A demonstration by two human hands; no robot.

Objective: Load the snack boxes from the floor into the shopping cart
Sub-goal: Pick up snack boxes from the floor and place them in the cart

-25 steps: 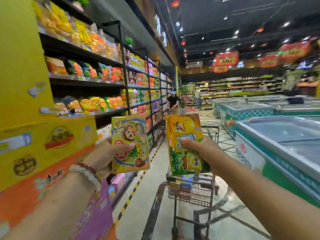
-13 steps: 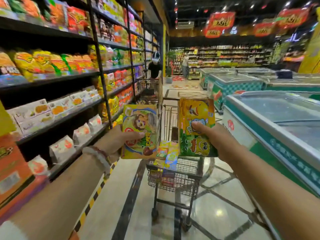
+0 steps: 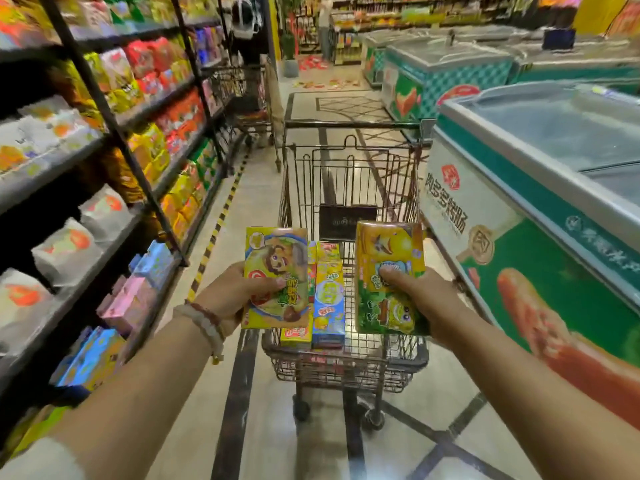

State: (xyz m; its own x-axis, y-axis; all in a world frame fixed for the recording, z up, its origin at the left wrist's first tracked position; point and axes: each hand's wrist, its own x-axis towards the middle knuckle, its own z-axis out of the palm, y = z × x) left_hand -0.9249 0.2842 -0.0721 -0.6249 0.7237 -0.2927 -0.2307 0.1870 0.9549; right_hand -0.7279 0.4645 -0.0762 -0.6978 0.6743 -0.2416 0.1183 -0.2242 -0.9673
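Two boxes in hand, over the cart's near end, not yet dropped.

Head view: left hand (image 3: 235, 294) grips a yellow cardboard snack box w/ brown cartoon character (image 3: 275, 277); right hand (image 3: 420, 301) grips a yellow-green cardboard snack box w/ yellow cartoon figure (image 3: 389, 275). Both held upright above the dark wire shopping cart (image 3: 349, 365). A few small colourful snack boxes (image 3: 327, 299) already lie inside, so partly loaded. Floor stock out of frame; what's left can't be told.

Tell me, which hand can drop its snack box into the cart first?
Probably the right hand. Its green and yellow box hangs over bare mesh of the shopping cart. The left hand holds its yellow box by the cart's left edge, beside boxes already standing there.
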